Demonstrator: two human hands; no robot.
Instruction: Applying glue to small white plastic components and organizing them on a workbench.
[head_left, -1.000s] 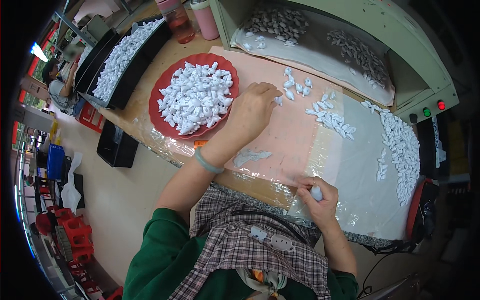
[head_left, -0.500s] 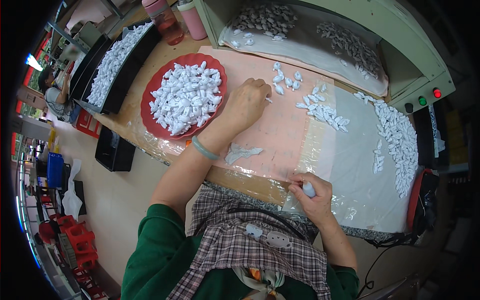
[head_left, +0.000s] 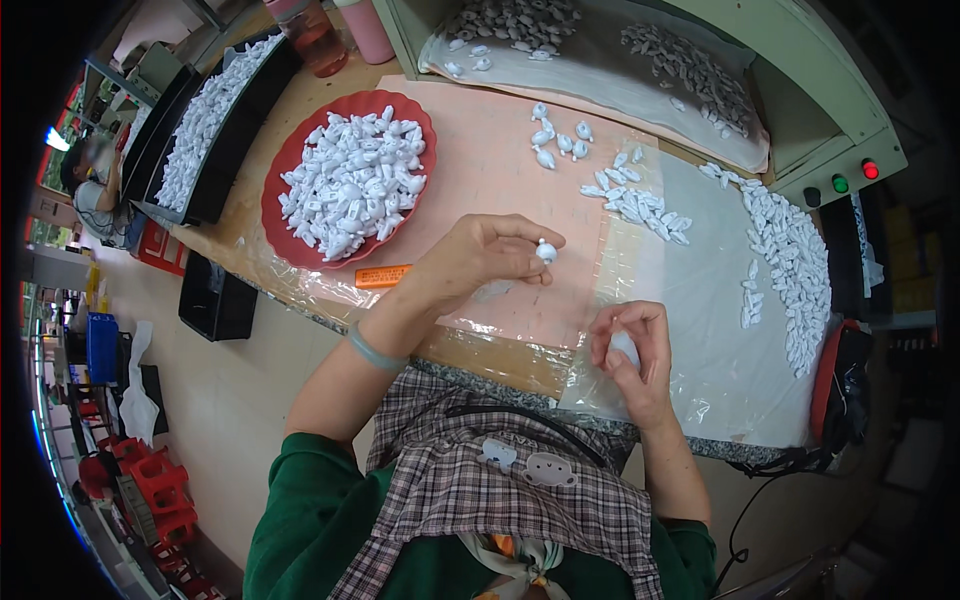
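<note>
Pinching small rounded white piece (head_left: 546, 253): left hand (head_left: 474, 260). Right hand (head_left: 643, 366), nearby, grips pale tapered object (head_left: 624, 346). Scalloped red plate (head_left: 273, 208): left of left hand.

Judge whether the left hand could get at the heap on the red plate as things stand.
Probably yes: the left hand is close to the red plate, and the heap is uncovered, with nothing visible between. However, its fingers hold a white piece, which might hinder grasping another.
</note>
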